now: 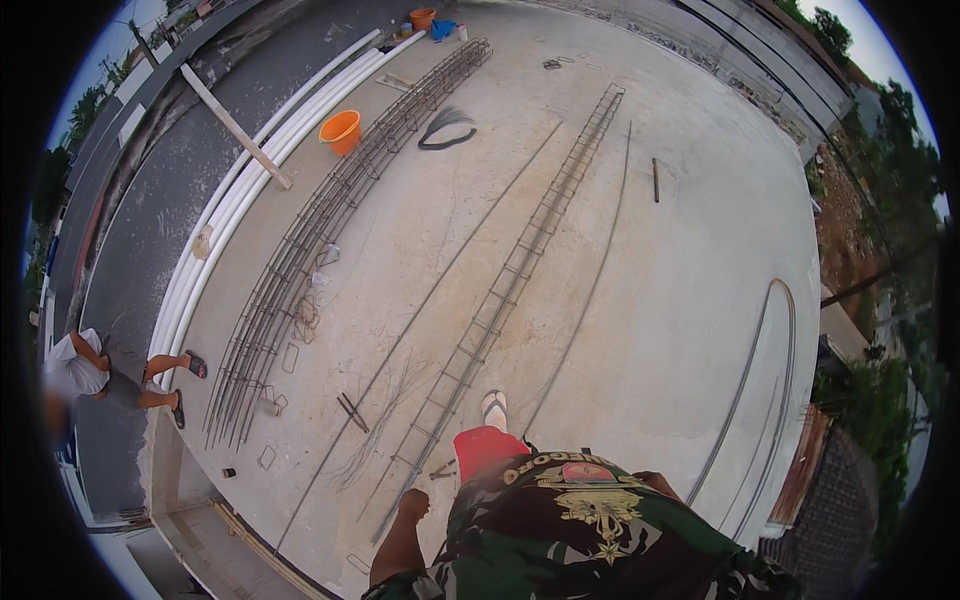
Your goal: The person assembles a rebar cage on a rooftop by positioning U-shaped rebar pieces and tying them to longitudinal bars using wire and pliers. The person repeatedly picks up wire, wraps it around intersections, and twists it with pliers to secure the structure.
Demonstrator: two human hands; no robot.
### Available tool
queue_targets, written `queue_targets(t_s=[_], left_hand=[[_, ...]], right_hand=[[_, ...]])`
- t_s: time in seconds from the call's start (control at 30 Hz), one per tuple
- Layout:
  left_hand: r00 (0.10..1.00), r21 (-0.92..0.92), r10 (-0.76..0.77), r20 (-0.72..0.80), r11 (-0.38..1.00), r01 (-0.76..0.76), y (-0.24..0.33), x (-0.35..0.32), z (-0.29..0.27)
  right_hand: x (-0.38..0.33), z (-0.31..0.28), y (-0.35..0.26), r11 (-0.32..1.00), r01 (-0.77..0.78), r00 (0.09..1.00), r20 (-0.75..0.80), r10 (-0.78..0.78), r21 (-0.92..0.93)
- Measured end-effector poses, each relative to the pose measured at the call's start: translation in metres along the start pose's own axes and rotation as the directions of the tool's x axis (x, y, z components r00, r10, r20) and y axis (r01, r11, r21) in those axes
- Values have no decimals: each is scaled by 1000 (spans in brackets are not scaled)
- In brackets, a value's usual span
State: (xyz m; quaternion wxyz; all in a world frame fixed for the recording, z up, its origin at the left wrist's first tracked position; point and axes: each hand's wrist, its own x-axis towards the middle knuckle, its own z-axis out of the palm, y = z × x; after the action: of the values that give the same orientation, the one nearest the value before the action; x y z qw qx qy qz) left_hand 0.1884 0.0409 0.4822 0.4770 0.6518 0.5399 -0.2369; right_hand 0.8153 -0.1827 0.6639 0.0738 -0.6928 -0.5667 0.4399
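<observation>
My left hand (413,504) hangs low with its fingers curled closed. What they hold, if anything, is hidden. It appears just beside the near end of a long, narrow rebar cage (497,307) with square stirrups, lying on the concrete. A dark hand tool (442,470), perhaps pincers, shows next to this hand and my red shorts. Of my right hand (657,484) only a part appears past the camouflage shirt; its fingers are hidden. Single steel bars (432,290) lie along both sides of the cage. Thin tie wires (372,440) are scattered to its left.
Stacked rebar cages (330,210), white pipes (215,222) and an orange bucket (340,133) lie to the left. A person (100,370) is at the left slab edge. Bent bars (790,330) lie right. A wire coil (447,140) and loose stirrups (290,357) rest on the floor.
</observation>
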Motion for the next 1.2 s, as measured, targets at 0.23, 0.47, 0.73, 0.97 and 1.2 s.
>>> queue_targets(t_s=[0.23, 0.47, 0.73, 0.97, 1.2], left_hand=[[928, 490, 332, -172, 845, -212, 125, 128, -213], [918, -404, 74, -388, 882, -242, 451, 180, -362], [995, -544, -67, -80, 839, 13, 547, 228, -271], [978, -351, -159, 133, 915, 197, 756, 313, -254], [981, -306, -96, 170, 941, 145, 871, 392, -307]], right_hand=[[30, -62, -59, 255, -563, 606, 182, 774, 786], [81, -93, 17, 101, -594, 571, 330, 751, 798], [156, -268, 217, 347, -670, 643, 281, 712, 656], [210, -539, 271, 703, -351, 561, -462, 687, 618], [287, -509, 294, 755, -605, 774, -36, 632, 253]])
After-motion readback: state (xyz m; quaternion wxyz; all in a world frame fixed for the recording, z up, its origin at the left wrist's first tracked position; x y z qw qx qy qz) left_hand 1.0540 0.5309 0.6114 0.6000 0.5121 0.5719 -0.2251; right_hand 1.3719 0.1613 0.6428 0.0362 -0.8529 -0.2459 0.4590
